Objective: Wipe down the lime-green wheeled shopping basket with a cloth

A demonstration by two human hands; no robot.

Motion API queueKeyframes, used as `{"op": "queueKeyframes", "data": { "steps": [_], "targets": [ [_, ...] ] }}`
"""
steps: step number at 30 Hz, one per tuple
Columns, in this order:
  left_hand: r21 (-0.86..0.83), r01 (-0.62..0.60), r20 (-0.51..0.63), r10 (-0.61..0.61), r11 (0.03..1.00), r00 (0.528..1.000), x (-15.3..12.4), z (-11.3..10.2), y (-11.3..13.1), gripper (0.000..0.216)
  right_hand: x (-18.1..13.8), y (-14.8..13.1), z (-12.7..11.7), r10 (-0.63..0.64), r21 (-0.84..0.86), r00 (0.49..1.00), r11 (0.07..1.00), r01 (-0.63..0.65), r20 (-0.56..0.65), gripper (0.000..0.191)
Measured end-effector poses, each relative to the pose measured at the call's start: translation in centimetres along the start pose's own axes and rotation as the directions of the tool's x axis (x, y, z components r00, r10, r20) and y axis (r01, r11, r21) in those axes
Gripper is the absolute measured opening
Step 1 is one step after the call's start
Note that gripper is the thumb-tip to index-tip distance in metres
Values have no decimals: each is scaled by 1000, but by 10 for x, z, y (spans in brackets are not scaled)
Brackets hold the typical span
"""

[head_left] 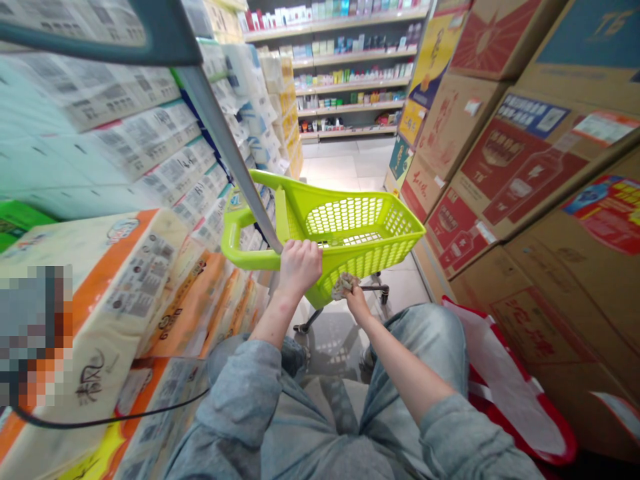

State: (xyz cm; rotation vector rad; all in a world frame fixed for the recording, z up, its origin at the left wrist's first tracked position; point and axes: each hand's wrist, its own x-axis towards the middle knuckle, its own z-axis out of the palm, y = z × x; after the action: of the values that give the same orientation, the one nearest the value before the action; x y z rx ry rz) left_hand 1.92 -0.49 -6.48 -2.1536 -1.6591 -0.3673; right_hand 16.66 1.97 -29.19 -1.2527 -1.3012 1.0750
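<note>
The left hand is closed in a fist around the near rim of a lime-green shopping basket, which stands on wheels on the tiled floor in the aisle just ahead. The right hand clutches a crumpled rag and presses it against the basket's near lower wall. Tissue packs are stacked on the left and cardboard boxes on the right.

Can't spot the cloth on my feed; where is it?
Head view, centre: the cloth is bunched in the right hand against the near wall of the green basket, right of the left hand gripping the grey pole.
</note>
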Motion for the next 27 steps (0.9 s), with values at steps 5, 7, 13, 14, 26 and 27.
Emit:
{"op": "queueKeyframes", "data": {
  "steps": [5,7,13,14,26,27],
  "targets": [
    [-32,2,-1,-2,999,1000,-1,0,-1,32,-5,-2,-10,0,7,999,1000,0,41,36],
    [-25,-3,1,3,1000,1000,-2,0,-1,33,-6,-6,-20,35,-9,999,999,-35,-21,34],
    [-37,-3,0,3,999,1000,-2,0,-1,34,-3,-57,-31,-130,-81,960,990,113,-248,32],
    [-43,-3,1,3,999,1000,-2,1,-1,34,0,-71,-29,-184,-119,942,980,156,-281,34],
    [27,-30,-24,31,999,999,-2,0,-2,33,41,-126,-52,-596,-656,787,532,536,159,36],
    [27,-28,-25,29,999,999,-2,0,-2,32,47,-124,-59,-589,-662,788,521,539,178,35]
  ]
}}
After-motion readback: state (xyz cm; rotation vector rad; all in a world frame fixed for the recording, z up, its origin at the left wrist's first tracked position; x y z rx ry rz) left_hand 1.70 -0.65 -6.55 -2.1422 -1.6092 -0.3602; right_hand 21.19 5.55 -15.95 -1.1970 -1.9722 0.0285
